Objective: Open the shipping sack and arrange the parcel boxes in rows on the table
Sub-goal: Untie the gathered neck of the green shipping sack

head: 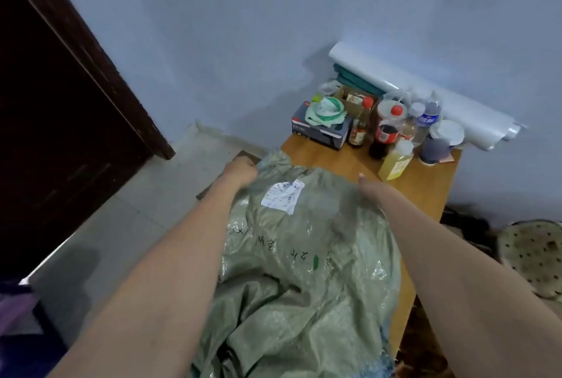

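A grey-green woven shipping sack (304, 256) lies along the wooden table (425, 186), with a white shipping label (282, 196) near its far end and handwriting on its side. My left hand (241, 169) grips the sack's far left corner in a fist. At the sack's far right edge is my right hand (366, 187); most of it is hidden by the fabric, only a thumb tip shows. No parcel boxes are visible.
Bottles (395, 131), a dark box (319, 131) with a cloth on it, a cup (438, 143) and a white roll (425, 97) crowd the table's far end by the blue wall. A dark door (60, 103) stands left. A spotted cushion (535, 256) lies right.
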Available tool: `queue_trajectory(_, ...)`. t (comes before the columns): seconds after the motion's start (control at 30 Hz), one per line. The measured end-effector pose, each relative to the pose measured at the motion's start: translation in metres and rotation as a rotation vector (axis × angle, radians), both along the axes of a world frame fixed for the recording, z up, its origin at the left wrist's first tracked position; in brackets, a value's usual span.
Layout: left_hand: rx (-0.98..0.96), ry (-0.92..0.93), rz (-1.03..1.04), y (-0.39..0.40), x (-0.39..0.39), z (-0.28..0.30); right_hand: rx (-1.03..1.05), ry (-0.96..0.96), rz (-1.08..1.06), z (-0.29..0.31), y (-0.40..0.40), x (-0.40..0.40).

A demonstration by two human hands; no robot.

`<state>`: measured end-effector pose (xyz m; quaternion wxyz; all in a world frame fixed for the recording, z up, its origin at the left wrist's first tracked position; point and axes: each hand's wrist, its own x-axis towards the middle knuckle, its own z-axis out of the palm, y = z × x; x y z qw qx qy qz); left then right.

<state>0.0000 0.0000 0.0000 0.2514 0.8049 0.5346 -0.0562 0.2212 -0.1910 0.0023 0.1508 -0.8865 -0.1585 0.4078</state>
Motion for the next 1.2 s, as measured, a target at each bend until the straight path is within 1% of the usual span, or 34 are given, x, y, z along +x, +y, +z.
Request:
queue_trajectory(0.07, 0.004, -0.007, 0.009, 0.009, 0.004, -0.010, 0.016, 0.020, -0.062, -0.005, -0.001, 0.005)
queue_trajectory(0.13, -0.022, -0.018, 0.059, 0.019, 0.008, -0.026, 0.015, 0.079, -0.135, -0.017, -0.003, 0.012)
queue_trajectory(0.2, -0.075, -0.026, 0.102, 0.028, 0.008, -0.040, 0.035, 0.120, -0.197, -0.026, -0.003, 0.015)
queue_trajectory(0.27, -0.179, -0.061, 0.172, 0.036, 0.006, -0.057, 0.012, 0.173, -0.227, -0.039, -0.003, 0.020)
queue_trajectory(0.33, -0.323, -0.106, 0.237, 0.038, 0.001, -0.073, -0.019, 0.235, -0.203, -0.042, -0.005, 0.020)
queue_trajectory(0.4, -0.445, -0.122, 0.241, 0.039, -0.005, -0.092, -0.023, 0.270, -0.157, -0.046, -0.005, 0.019)
queue_trajectory(0.47, -0.535, -0.067, 0.234, 0.033, -0.013, -0.104, -0.003, 0.343, -0.112, -0.044, -0.002, 0.010)
queue_trajectory(0.53, -0.583, 0.017, 0.159, 0.018, -0.021, -0.107, 0.024, 0.401, -0.077, -0.041, 0.001, 0.000)
queue_trajectory(0.6, -0.559, 0.081, 0.108, 0.004, -0.032, -0.111, -0.002, 0.424, -0.029, -0.046, 0.003, -0.009)
queue_trajectory(0.67, -0.579, 0.103, 0.131, -0.005, -0.047, -0.113, 0.004, 0.452, 0.008, -0.038, 0.005, -0.027)
queue_trajectory(0.73, -0.580, 0.108, 0.179, -0.012, -0.071, -0.116, -0.022, 0.457, 0.025, -0.034, 0.007, -0.047)
queue_trajectory(0.83, -0.579, 0.110, 0.220, -0.040, -0.113, -0.098, -0.047, 0.382, 0.087, -0.018, 0.003, -0.084)
queue_trajectory(0.9, -0.498, 0.098, 0.310, -0.065, -0.147, -0.094, -0.063, 0.346, 0.139, -0.014, -0.003, -0.110)
queue_trajectory(0.93, -0.480, 0.109, 0.338, -0.077, -0.164, -0.092, -0.066, 0.375, 0.157, -0.015, -0.005, -0.123)
queue_trajectory(1.0, -0.584, 0.113, 0.338, -0.100, -0.206, -0.099, -0.078, 0.457, 0.187, -0.015, -0.016, -0.155)
queue_trajectory(1.03, -0.644, 0.138, 0.347, -0.114, -0.225, -0.097, -0.114, 0.460, 0.225, -0.013, -0.021, -0.171)
queue_trajectory(1.07, -0.672, 0.161, 0.379, -0.126, -0.245, -0.097, -0.115, 0.467, 0.238, -0.024, -0.024, -0.183)
queue_trajectory(1.13, -0.593, 0.185, 0.427, -0.154, -0.282, -0.088, -0.132, 0.462, 0.344, -0.052, -0.028, -0.201)
queue_trajectory(1.17, -0.551, 0.190, 0.417, -0.167, -0.298, -0.084, -0.137, 0.453, 0.363, -0.069, -0.025, -0.210)
queue_trajectory(1.2, -0.562, 0.199, 0.415, -0.179, -0.315, -0.084, -0.154, 0.454, 0.388, -0.051, -0.029, -0.233)
